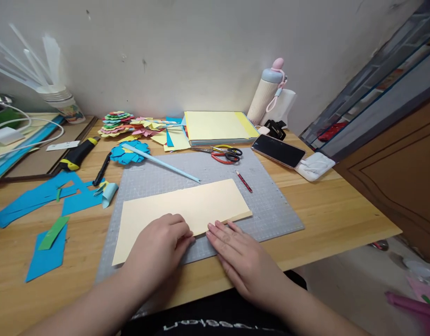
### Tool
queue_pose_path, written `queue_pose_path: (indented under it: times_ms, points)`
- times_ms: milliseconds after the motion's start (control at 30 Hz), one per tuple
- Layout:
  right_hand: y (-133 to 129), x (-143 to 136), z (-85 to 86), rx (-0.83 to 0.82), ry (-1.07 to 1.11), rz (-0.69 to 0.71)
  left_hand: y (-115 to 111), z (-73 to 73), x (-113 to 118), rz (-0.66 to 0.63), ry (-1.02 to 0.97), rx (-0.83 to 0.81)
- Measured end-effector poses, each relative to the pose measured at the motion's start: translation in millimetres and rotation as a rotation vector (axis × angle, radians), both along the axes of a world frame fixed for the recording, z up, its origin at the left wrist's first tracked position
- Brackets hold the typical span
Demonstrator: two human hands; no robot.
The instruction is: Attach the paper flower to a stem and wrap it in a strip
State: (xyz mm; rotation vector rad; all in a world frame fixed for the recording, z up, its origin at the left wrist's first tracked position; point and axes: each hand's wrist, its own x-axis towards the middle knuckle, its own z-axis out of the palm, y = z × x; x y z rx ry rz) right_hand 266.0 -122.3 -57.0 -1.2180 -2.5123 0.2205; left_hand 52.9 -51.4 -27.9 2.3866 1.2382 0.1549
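A long cream paper sheet (pixel 186 200) lies on the grey cutting mat (pixel 274 205), with a narrow fold along its near edge. My left hand (pixel 162 242) has its fingers closed on that edge near the middle, thumb against index finger. Just to the right, my right hand (pixel 239 256) lies flat with fingers stretched over the folded edge. Beyond the sheet are a red and black pencil (pixel 243 181) and a blue paper flower (pixel 129 152) with a rolled light blue stem (pixel 165 164).
Scissors (pixel 227 154), a phone (pixel 278 150) and a stack of yellow paper (pixel 220 126) sit behind the mat. A bottle (pixel 265 95) stands by the wall. Blue paper scraps (pixel 46 256), a black marker (pixel 102 169) and a yellow-black cutter (pixel 78 154) lie on the left.
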Motion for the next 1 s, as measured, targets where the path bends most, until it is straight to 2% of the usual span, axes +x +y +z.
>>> queue_pose_path:
  times_ms: [167,300,533,700,867,1000]
  points:
    - [3,-4,-2.4,-0.064,-0.104,-0.032,0,-3.5,-2,0.046,-0.043,-0.024]
    - [5,-6,-3.6,-0.083,-0.148,-0.06,5,-0.6,-1,0.107,-0.024,-0.068]
    - [5,-12,-5.9,-0.075,-0.139,-0.11,14,8.5,7,0.069,0.198,-0.003]
    - [3,-19,-5.6,-0.049,-0.111,-0.172,14,9.6,12,0.049,0.24,0.045]
    - [4,-23,-5.0,-0.088,-0.097,-0.076,15,10.9,11,0.032,0.236,0.047]
    - [6,-22,-5.8,-0.158,-0.089,-0.051,14,14.6,-6,0.05,0.173,-0.029]
